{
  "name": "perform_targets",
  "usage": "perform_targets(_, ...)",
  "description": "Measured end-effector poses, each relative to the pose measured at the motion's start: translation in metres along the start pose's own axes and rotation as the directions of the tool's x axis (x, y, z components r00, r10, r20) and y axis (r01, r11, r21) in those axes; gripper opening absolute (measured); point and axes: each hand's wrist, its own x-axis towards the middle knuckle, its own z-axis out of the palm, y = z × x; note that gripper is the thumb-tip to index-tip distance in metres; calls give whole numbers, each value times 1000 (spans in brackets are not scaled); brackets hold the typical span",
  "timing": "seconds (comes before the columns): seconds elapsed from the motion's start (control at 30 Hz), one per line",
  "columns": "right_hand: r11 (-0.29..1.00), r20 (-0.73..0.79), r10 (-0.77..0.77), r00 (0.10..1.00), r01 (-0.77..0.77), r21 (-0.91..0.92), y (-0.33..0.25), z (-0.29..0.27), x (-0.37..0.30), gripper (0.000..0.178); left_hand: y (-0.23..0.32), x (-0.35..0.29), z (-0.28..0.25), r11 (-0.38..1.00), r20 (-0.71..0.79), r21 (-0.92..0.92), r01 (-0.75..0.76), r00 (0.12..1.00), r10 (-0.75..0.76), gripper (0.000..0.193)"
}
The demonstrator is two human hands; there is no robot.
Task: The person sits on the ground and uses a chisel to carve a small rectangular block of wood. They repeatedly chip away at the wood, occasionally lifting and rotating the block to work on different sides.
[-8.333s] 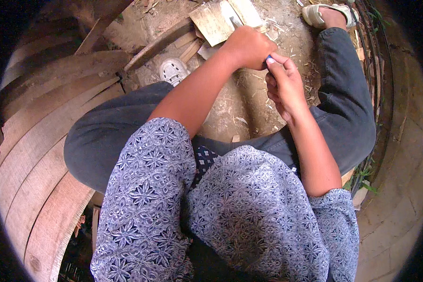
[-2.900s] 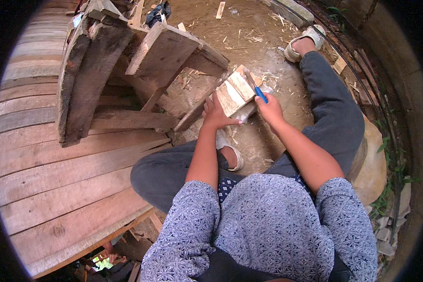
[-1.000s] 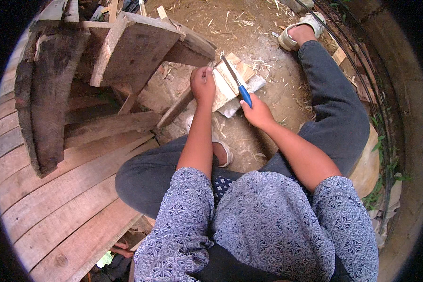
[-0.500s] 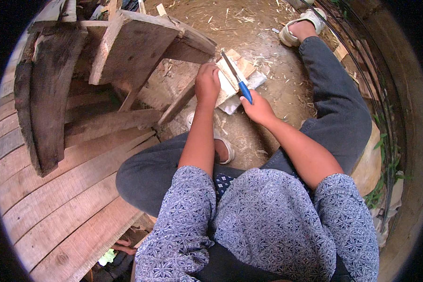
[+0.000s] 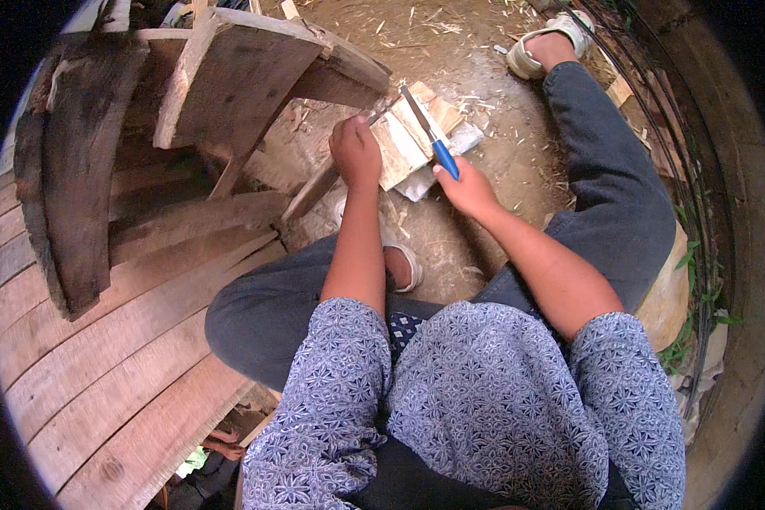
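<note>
My right hand [image 5: 467,189] is closed around the blue handle of a chisel [image 5: 428,123]. Its straight metal blade points away from me, over pale pieces of wood on the ground. Directly under the blade lies a light wooden block [image 5: 393,155], and another pale wood piece [image 5: 444,110] sits to its right. Curled fingers close my left hand [image 5: 356,153] just left of the block, beside a wooden bar [image 5: 314,189] of the frame. A thin dark strip shows by its fingertips, but what those fingers hold is unclear.
A weathered wooden frame [image 5: 229,76] rises at the upper left, above a plank platform [image 5: 136,357]. Wood shavings litter the dirt ground [image 5: 506,161]. White plastic [image 5: 416,182] lies beneath the block. Black cables [image 5: 693,221] run along the right side, past a pale rock [image 5: 665,293].
My left hand has shifted left, away from the block, uncovering more of its surface. The chisel has moved only slightly, staying in my right hand.
</note>
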Motion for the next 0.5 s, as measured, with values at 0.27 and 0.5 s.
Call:
perform_targets(0.27, 993, 40, -28, 999, 23, 117, -34, -23, -22, 41, 12, -46, -27, 981, 240, 133, -141, 965, 106, 127)
perform_targets(0.5, 959, -64, -237, 969, 244, 144, -9, -14, -29, 46, 9, -36, -24, 983, 174, 11, -182, 969, 177, 122)
